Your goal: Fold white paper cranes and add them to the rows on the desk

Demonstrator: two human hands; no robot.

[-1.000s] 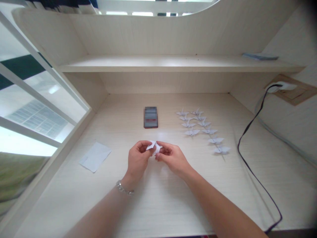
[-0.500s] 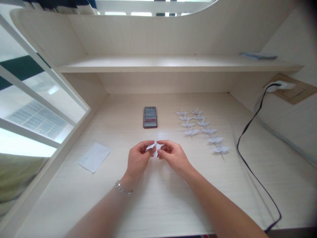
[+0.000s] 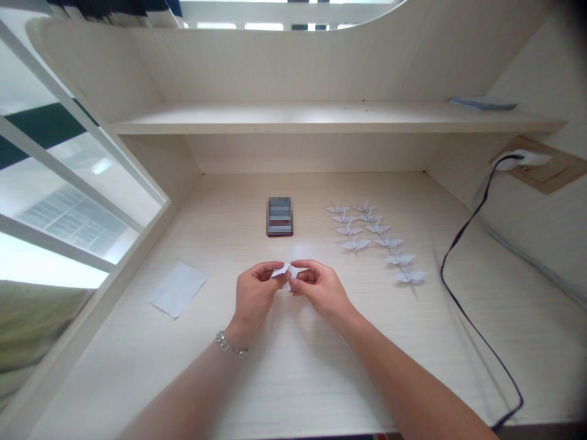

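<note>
A small white folded paper piece, crane-like in shape, sits between my hands just above the desk. My left hand pinches its left side between thumb and fingers. My right hand holds its right side with the fingertips. The middle of the paper is partly hidden by my fingers. A silver chain bracelet circles my left wrist. Two rows of white origami cranes lie on the desk to the right of my right hand.
A flat dark rectangular object, its surface blurred, lies beyond my hands. A loose white paper sheet lies to the left. A black cable runs from a wall socket across the right of the desk. A shelf spans the back.
My right hand has shifted slightly up and left, closer to my left hand. The paper piece now looks a little more spread out between my fingers.
</note>
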